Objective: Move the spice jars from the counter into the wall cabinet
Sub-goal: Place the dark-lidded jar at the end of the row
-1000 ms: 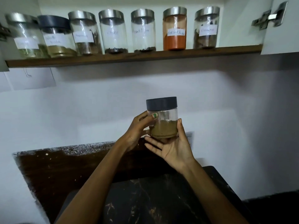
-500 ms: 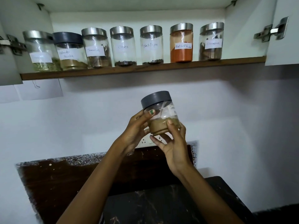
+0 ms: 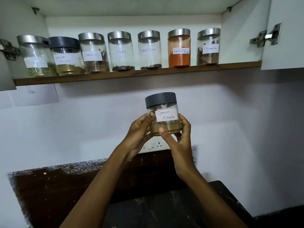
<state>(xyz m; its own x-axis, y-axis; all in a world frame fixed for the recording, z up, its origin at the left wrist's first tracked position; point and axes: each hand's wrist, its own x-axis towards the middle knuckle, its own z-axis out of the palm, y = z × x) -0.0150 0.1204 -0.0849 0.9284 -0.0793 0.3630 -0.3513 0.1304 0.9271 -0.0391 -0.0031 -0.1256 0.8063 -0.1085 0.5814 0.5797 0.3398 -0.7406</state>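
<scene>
I hold a clear jar with a dark grey lid and brown powder up in front of the wall, below the open wall cabinet. Its white label, reading "Garam Masala", faces me. My left hand grips the jar's left side, thumb on the glass. My right hand grips its right side and base, thumb across the front. On the cabinet shelf stand several labelled jars in a row, among them coriander powder, cloves, black pepper and red chilli powder.
Both cabinet doors stand open, with hinges at the left and right. A wall socket sits behind my hands. Below are a dark backsplash and the black counter. Shelf space shows right of the last jar.
The jar has been turned upright so its label faces me, and raised slightly. My right hand has shifted from under the jar to its right side. The view has tilted up.
</scene>
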